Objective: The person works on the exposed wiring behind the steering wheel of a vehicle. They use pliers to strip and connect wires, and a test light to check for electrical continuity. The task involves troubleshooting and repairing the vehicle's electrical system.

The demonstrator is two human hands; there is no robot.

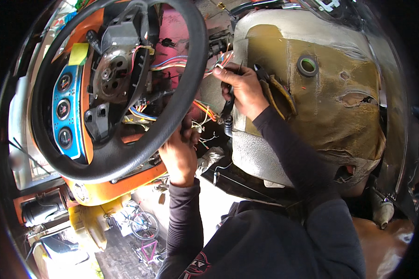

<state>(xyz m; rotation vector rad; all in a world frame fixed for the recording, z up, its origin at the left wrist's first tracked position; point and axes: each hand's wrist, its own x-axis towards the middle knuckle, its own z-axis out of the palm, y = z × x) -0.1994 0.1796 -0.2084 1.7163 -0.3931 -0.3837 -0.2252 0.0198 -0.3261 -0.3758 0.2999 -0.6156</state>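
Observation:
My right hand [246,90] is closed round a dark-handled tool [227,108], whose exact kind is hidden by the fingers. Its thumb and fingertips are at the stripped ends of a bundle of coloured wires [172,63], which runs out from behind the steering wheel [199,56]. Lower down, my left hand [179,156] reaches up beside the wheel's rim with its fingers curled in shadow. Near those fingers lie orange, red and yellow wires [205,109] and thin white ones. Whatever the left fingers grip is hard to make out.
A worn brown-and-grey seat [330,107] fills the right side, carrying a roll of tape [317,66] and a worn pouch [281,95]. Left of the bare steering column sits a blue gauge panel [72,116]. Through the open side, a bicycle [144,225] shows on paving below.

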